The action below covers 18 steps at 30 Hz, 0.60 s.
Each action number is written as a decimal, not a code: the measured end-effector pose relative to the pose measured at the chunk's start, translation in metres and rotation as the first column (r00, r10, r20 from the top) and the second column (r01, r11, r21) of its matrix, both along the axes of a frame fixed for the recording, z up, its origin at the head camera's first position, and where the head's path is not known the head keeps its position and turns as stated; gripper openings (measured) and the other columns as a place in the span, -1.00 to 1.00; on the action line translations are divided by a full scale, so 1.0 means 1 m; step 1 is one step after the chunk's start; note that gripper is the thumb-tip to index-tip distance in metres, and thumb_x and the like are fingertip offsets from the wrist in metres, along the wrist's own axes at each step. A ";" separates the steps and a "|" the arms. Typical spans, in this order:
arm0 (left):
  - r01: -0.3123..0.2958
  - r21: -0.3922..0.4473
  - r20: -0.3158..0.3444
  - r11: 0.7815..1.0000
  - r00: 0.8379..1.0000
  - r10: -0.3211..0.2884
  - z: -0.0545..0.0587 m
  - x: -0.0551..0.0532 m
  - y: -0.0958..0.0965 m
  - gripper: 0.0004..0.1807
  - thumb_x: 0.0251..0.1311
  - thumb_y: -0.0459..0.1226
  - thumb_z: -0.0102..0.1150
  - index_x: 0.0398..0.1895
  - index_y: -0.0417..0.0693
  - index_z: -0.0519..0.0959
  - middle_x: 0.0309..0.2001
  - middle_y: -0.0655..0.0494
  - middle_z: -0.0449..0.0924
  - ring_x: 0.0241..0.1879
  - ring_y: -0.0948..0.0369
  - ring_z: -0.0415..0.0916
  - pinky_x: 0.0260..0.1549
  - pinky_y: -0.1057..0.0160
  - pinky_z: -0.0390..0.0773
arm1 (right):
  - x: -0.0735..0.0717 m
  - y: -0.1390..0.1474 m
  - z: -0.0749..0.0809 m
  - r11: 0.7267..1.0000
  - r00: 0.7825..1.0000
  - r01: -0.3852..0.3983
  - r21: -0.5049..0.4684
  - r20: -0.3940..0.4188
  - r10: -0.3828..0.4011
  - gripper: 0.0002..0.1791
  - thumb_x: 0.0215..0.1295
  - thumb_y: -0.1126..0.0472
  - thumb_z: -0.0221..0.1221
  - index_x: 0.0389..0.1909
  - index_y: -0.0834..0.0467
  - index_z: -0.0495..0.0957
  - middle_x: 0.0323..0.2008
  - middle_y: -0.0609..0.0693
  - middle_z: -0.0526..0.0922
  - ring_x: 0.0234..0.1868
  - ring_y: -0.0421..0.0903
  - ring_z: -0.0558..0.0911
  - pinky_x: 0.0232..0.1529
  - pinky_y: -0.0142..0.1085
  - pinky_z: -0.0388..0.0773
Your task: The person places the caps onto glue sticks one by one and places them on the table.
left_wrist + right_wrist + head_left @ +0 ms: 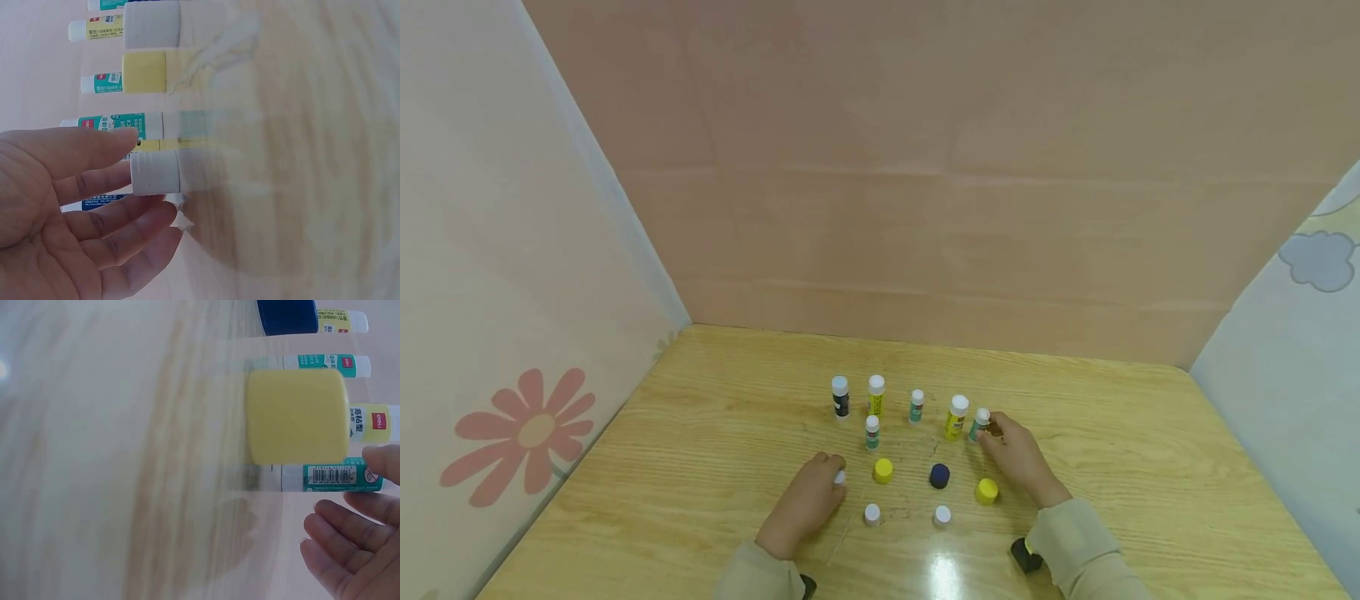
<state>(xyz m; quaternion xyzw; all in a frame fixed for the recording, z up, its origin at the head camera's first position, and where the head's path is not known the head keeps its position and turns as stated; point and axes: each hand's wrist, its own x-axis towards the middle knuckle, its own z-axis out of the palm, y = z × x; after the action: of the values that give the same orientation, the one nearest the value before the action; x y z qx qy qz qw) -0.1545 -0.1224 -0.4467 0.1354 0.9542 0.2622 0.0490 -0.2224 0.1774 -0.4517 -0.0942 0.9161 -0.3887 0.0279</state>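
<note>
My left hand [807, 498] is at a small white cap [156, 174], its thumb and fingers curled about the cap's top end. The index fingertip is hidden behind that cap. Over on the right, my right hand [1017, 454] pinches the upper end of an upright green glue stick [334, 475] with a white top between thumb and index finger. Its other fingers are loosely bent. Just left of this stick stands a larger yellow glue stick [956, 419]. A yellow cap [297, 417] sits in front of the right hand.
Further glue sticks stand upright: a dark blue one [841, 400], a yellow one [876, 398] and two green ones [916, 408]. Nearer lie a yellow cap [883, 471], a dark blue cap [939, 476] and white caps [872, 514] on the wooden table [700, 400].
</note>
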 end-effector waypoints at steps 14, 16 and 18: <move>0.003 -0.005 -0.012 1.000 1.000 -0.003 -0.002 0.000 -0.002 -0.84 0.00 -0.39 0.14 -0.33 -0.27 0.46 -0.37 0.02 0.39 -0.39 0.15 0.35 -0.42 0.20 0.44 | -0.002 -0.001 -0.003 1.000 1.000 0.007 0.008 -0.023 -0.007 -0.63 0.24 0.13 0.00 -0.04 0.31 0.36 -0.16 0.11 0.49 -0.09 0.09 0.44 -0.14 -0.04 0.39; 0.004 -0.003 -0.011 1.000 1.000 -0.004 -0.002 0.000 -0.002 -0.85 0.00 -0.39 0.14 -0.33 -0.26 0.46 -0.38 0.03 0.38 -0.39 0.16 0.35 -0.42 0.21 0.44 | -0.003 -0.002 -0.003 1.000 1.000 0.008 0.005 -0.028 -0.007 -0.64 0.24 0.14 0.01 -0.05 0.31 0.36 -0.16 0.11 0.49 -0.09 0.09 0.44 -0.13 -0.04 0.39; 0.006 -0.001 -0.006 1.000 1.000 -0.006 -0.002 0.000 -0.002 -0.85 0.00 -0.39 0.14 -0.33 -0.26 0.45 -0.38 0.04 0.38 -0.40 0.17 0.35 -0.43 0.21 0.44 | -0.003 -0.002 -0.003 1.000 0.999 0.008 0.001 -0.031 -0.008 -0.65 0.23 0.15 0.01 -0.06 0.31 0.37 -0.16 0.11 0.49 -0.09 0.08 0.44 -0.13 -0.04 0.38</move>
<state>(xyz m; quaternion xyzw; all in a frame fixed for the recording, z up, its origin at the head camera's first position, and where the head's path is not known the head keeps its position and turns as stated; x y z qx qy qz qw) -0.1541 -0.1249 -0.4484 0.1390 0.9542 0.2609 0.0468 -0.2250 0.1755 -0.4544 -0.0965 0.9171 -0.3866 0.0120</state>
